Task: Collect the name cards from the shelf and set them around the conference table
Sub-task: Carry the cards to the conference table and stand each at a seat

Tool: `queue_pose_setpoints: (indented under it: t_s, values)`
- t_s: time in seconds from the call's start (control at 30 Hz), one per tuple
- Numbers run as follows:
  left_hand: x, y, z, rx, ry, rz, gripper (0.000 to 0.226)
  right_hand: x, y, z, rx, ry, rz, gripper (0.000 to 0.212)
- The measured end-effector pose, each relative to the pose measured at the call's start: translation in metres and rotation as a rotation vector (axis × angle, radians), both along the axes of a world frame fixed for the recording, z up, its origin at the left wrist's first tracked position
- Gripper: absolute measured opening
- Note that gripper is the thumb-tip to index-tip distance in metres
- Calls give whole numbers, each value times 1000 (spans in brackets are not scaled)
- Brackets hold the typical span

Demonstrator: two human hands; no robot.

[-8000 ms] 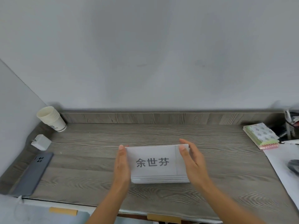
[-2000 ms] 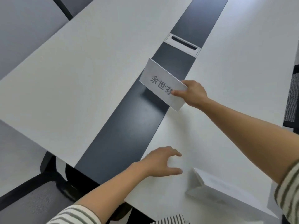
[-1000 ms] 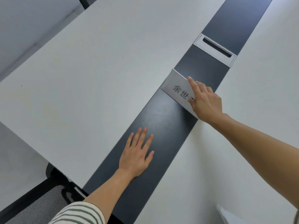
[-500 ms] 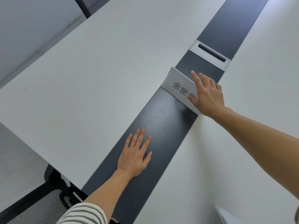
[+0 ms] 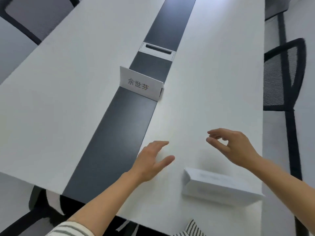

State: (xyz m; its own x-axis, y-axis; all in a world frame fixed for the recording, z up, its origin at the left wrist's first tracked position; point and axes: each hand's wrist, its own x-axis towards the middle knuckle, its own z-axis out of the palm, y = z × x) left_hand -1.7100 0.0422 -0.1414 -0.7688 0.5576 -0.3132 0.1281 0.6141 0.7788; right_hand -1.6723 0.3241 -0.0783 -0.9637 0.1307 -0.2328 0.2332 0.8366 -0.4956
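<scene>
Now one name card (image 5: 141, 83) stands upright across the dark centre strip (image 5: 109, 142) of the tabletop (image 5: 51, 92). Left hand (image 5: 150, 160) and right hand (image 5: 233, 147) hover loose-fingered, grasping nothing, near the stacked cards (image 5: 219, 186) by the near edge.

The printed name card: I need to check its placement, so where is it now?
Head view: the printed name card stands on the table's dark centre strip, just before the cable port, beyond both hands.
</scene>
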Motion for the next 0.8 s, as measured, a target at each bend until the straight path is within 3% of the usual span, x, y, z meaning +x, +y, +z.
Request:
queue_pose_setpoints:
  t_s: [0.13,0.27,0.43,0.5,0.63,0.7,0.8]
  values:
    - [55,41,4,-75,-48,-299,97,75,38,7,-80,-245,24,70]
    - [75,60,-12,-62,-161,-201,87,126,59,-5,-126,-477,96,78]
    - [73,66,10,-14,-293,-51,63,143,73,-16,-200,-324,-15,47]
    - [70,65,35,39,-345,-32,54,137,77,2,-346,-211,-86,40]
    - [82,57,79,313,-537,141,34,130,90,30,-825,-12,-243,72]
    - [95,50,89,405,-600,290,41,135,94,26,-893,-20,-246,82]
    - [120,34,94,502,-647,523,52,155,96,-9,-793,-153,-253,96]
